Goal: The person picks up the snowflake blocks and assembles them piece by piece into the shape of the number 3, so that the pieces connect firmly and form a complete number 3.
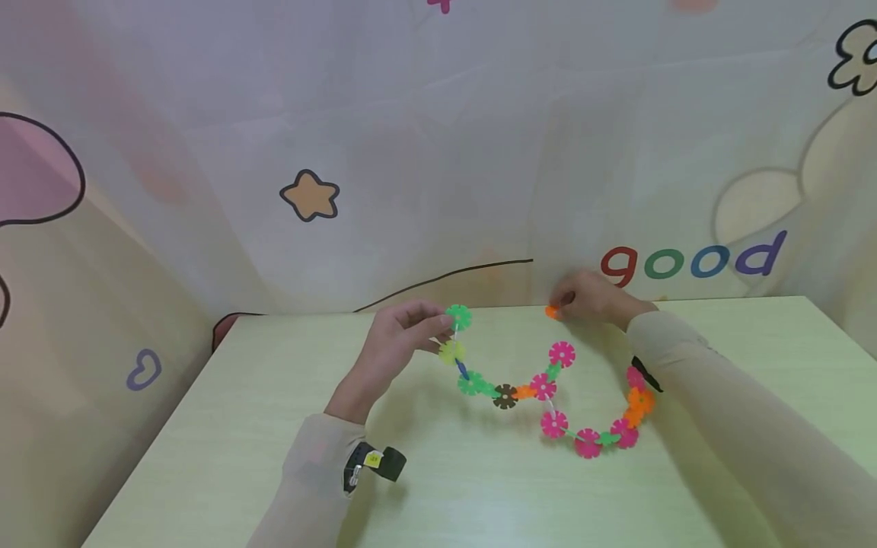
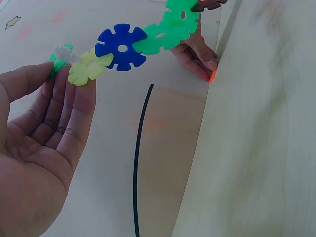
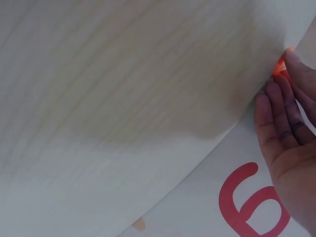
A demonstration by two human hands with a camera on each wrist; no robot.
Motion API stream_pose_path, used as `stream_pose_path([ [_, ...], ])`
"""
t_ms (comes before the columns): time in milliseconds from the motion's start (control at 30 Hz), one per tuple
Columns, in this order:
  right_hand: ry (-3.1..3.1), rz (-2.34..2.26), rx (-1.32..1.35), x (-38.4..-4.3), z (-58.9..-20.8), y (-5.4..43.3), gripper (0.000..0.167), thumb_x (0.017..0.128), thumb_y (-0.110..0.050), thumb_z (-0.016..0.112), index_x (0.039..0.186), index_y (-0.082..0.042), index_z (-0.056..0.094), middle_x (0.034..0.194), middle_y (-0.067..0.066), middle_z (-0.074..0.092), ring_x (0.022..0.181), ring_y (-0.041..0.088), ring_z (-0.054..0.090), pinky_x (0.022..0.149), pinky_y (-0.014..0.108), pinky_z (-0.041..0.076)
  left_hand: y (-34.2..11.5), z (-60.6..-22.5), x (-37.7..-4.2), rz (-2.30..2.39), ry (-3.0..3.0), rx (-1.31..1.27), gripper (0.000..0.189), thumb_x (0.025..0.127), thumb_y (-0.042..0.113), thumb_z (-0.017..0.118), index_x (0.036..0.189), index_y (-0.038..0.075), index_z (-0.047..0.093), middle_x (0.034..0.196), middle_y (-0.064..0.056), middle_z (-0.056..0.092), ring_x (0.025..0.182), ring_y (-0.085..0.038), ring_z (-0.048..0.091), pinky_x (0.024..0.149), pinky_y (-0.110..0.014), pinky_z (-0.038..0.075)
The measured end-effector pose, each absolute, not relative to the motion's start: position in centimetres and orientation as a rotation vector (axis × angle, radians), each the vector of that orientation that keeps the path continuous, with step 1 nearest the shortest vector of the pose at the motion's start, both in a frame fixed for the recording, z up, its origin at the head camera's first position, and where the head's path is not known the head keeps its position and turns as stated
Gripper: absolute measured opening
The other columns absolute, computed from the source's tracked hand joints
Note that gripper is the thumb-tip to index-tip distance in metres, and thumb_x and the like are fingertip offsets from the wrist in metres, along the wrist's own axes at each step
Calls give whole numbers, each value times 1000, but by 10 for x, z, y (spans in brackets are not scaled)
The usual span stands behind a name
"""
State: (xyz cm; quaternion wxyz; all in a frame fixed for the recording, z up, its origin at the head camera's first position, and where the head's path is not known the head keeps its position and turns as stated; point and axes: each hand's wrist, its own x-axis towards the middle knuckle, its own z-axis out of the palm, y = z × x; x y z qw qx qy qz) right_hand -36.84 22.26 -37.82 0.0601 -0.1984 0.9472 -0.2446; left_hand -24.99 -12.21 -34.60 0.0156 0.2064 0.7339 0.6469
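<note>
My left hand [image 1: 404, 346] pinches the end of a chain of plastic snowflake discs [image 1: 505, 396] between thumb and fingers. In the left wrist view, a green, a clear, a yellow and a blue disc [image 2: 121, 47] run out from the fingertips. The chain curves across to the right through green, brown, orange and pink discs, with a short branch topped by a pink disc [image 1: 562, 354]. Its far end lies by the right sleeve. My right hand [image 1: 592, 295] pinches a single orange disc [image 1: 552, 312] at the table's back edge; the fingers partly hide it.
The pale wooden table [image 1: 240, 434] ends at a printed cloth backdrop [image 1: 411, 152] with a star and the word "good". My right forearm [image 1: 740, 418] reaches over the table's right side, close to the chain's pink and orange end.
</note>
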Motion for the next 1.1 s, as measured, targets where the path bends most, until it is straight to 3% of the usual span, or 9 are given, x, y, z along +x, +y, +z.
stream_pose_path([
  [233, 2860, -709, -586, -369, -379, 222, 12, 92, -10, 84, 100, -2, 79, 99, 10, 68, 98, 33, 59, 89, 48, 57, -122, -345, -250, 2015, 2289, 666, 18, 104, 13, 68, 109, -4, 72, 98, -10, 73, 95, -33, 71, 82, -37, 63],
  [500, 2819, -719, -545, -363, -372, 219, 21, 89, -10, 87, 98, -2, 70, 95, 9, 66, 94, 31, 59, 84, 42, 58, -122, -347, -251, 2012, 2285, 668, 17, 104, 13, 69, 109, -3, 72, 97, -10, 73, 89, -23, 71, 80, -35, 63],
  [667, 2798, -837, -602, -356, -359, 224, 13, 95, -4, 79, 102, -1, 70, 92, 9, 69, 85, 29, 62, 75, 36, 57, -121, -347, -251, 2015, 2281, 660, 17, 103, 12, 69, 109, -4, 72, 96, -10, 74, 87, -22, 71, 79, -33, 63],
  [967, 2899, -1075, -756, -322, -303, 210, 12, 99, -3, 75, 111, -4, 73, 104, 8, 75, 95, 28, 71, 88, 41, 59, -118, -347, -253, 1994, 2292, 677, 18, 104, 15, 68, 107, -2, 72, 95, -11, 73, 87, -23, 70, 79, -36, 63],
  [1100, 2931, -1171, -833, -305, -293, 196, 14, 99, -6, 76, 113, -6, 74, 105, 7, 75, 96, 27, 73, 87, 36, 58, -118, -348, -253, 1997, 2302, 660, 17, 104, 15, 69, 107, -1, 73, 95, -11, 74, 86, -22, 70, 79, -36, 63],
])
